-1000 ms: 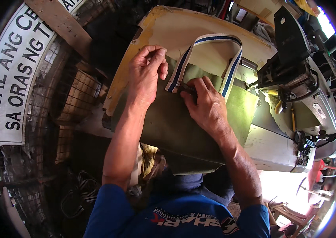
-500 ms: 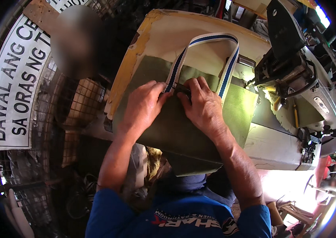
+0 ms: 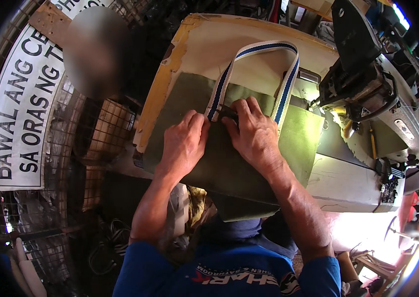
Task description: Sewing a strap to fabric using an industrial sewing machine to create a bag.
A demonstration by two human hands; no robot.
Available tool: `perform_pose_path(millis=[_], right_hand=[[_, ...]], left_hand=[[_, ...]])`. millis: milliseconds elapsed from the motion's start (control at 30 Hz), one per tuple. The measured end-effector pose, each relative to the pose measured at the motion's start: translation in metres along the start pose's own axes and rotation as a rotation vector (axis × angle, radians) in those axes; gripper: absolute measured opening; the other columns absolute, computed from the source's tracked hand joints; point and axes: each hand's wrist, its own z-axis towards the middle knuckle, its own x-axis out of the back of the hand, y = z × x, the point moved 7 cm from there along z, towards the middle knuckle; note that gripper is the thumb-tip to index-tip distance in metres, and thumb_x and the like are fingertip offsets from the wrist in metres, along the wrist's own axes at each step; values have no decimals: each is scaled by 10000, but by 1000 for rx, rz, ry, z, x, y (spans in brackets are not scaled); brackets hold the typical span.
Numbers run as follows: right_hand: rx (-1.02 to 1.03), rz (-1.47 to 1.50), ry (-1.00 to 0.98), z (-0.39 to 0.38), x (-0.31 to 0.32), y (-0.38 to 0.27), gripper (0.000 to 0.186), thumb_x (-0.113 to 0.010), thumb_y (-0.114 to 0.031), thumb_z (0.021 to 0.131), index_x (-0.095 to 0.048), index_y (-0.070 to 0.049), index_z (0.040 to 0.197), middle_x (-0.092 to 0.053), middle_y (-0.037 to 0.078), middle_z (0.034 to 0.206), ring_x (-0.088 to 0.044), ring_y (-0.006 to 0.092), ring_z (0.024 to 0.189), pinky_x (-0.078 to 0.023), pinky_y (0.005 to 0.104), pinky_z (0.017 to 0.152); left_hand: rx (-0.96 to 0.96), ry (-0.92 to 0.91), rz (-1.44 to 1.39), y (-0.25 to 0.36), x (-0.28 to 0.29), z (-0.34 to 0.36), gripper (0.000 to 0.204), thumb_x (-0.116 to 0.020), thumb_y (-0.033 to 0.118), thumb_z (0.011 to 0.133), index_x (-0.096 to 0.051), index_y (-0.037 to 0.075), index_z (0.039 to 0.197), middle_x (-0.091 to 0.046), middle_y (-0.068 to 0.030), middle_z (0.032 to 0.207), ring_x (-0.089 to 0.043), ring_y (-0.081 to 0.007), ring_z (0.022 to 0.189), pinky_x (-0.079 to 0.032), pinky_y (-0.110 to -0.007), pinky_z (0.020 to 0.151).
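A piece of olive-green fabric [image 3: 182,99] lies across the worktable, its near edge hanging over the front. A white webbing strap [image 3: 282,99] with a dark blue stripe arches up in a loop from the fabric. Beside the strap's left end, my left hand [image 3: 185,144] is closed on the fabric with curled fingers; the fingertips are partly hidden. To its right, between the two strap ends, my right hand [image 3: 258,134] pinches a dark folded edge of the fabric. The exact grip of both hands is partly covered by the knuckles.
A sewing machine [image 3: 363,94] stands on the right, its lamp lighting the fabric. The pale worktable [image 3: 189,44] has a worn yellowish edge. Wire mesh and a white sign [image 3: 21,114] are at the left, beside a blurred patch. Red-handled items [image 3: 414,198] lie far right.
My left hand has drawn back slightly from the strap's left end, exposing more of that end. My right hand keeps its place on the fabric. The whole view has shifted a little.
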Motion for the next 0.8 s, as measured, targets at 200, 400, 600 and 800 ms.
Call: perform_pose_path(millis=[200, 400, 600, 800], right_hand=[[4, -1, -12, 0, -1, 1, 286, -667, -233, 895, -523, -43, 1052, -560, 157, 1028, -670, 382, 728, -546, 481, 617], [12, 5, -2, 0, -1, 3, 293, -671, -237, 890, -524, -43, 1052, -562, 161, 1014, -668, 386, 724, -545, 485, 618], [4, 4, -21, 1, -2, 4, 293, -667, -243, 892, -527, -41, 1052, -565, 157, 1011, -667, 381, 727, -541, 478, 619], [24, 9, 1, -1, 2, -1, 268, -657, -220, 897, -529, -41, 1051, -567, 148, 1019, -666, 375, 726, -542, 466, 613]], left_hand=[[95, 103, -41, 2, 7, 2, 182, -681, 76, 873, -568, 69, 1015, -548, -92, 876, -645, -297, 679, -526, -410, 576], [59, 13, 126, 10, -8, 17, 127, -687, 94, 855, -626, 52, 959, -545, -96, 888, -656, -317, 747, -536, -434, 615], [68, 130, -101, 5, -7, 20, 26, -669, 28, 860, -649, 21, 874, -572, -115, 820, -641, -318, 729, -508, -413, 627], [121, 95, -288, -5, -8, 17, 54, -675, -15, 851, -680, 9, 900, -614, -120, 838, -636, -298, 732, -488, -376, 653]])
